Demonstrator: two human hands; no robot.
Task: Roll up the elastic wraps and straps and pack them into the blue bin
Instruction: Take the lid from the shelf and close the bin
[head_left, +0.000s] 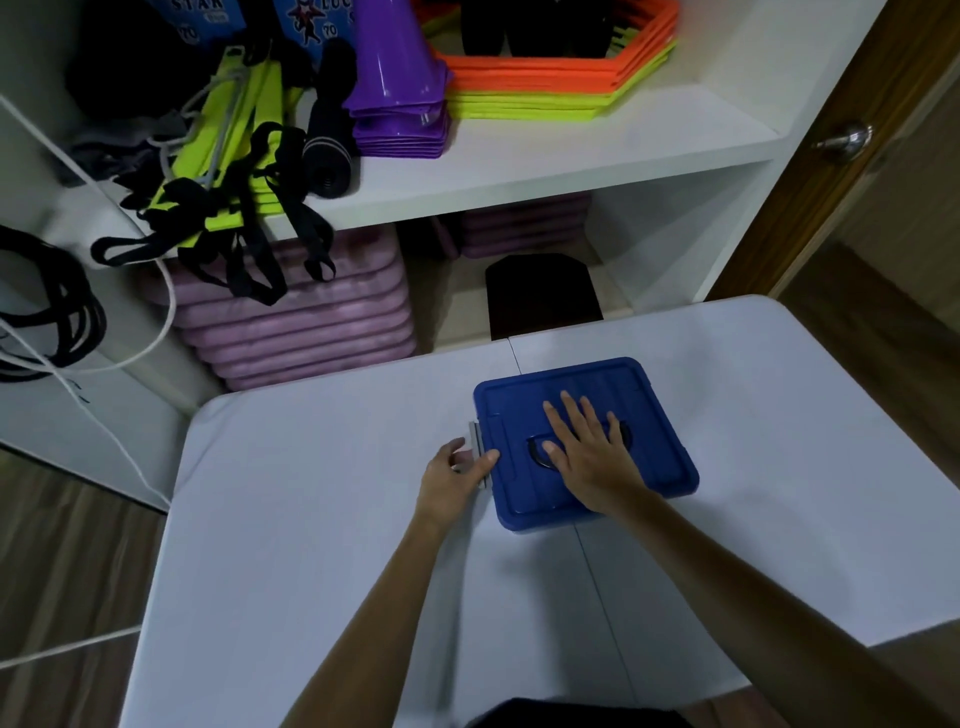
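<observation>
Blue bin (524, 415), lid on, sits on the white worktop (311, 519) toward its far edge, a little right of centre and turned slightly askew to that edge. Right hand (589, 449) lies flat on the lid, fingers straight and spread, palm over the dark recessed handle (537, 457) at the lid's middle; this grip is fully open and holds nothing, only presses down. Left hand (457, 478) is at the bin's left side, thumb and fingers curled round the grey latch (475, 441) that stands out from the side wall; fingertip rests against the lid's left rim. Whether the latch is fastened or released cannot be told.

Bin lies directly under the right grip and just to the right of the left grip, touching both.

Beyond the worktop's far edge, a white shelf (571, 156) carries yellow-green and black straps (228, 197) hanging over its left front edge, a rolled black wrap (330, 156) beside them, stacked purple cones (400, 93), and stacked orange and yellow hexagon rings (561, 78). Purple mats (311, 322) are piled below the shelf.
</observation>
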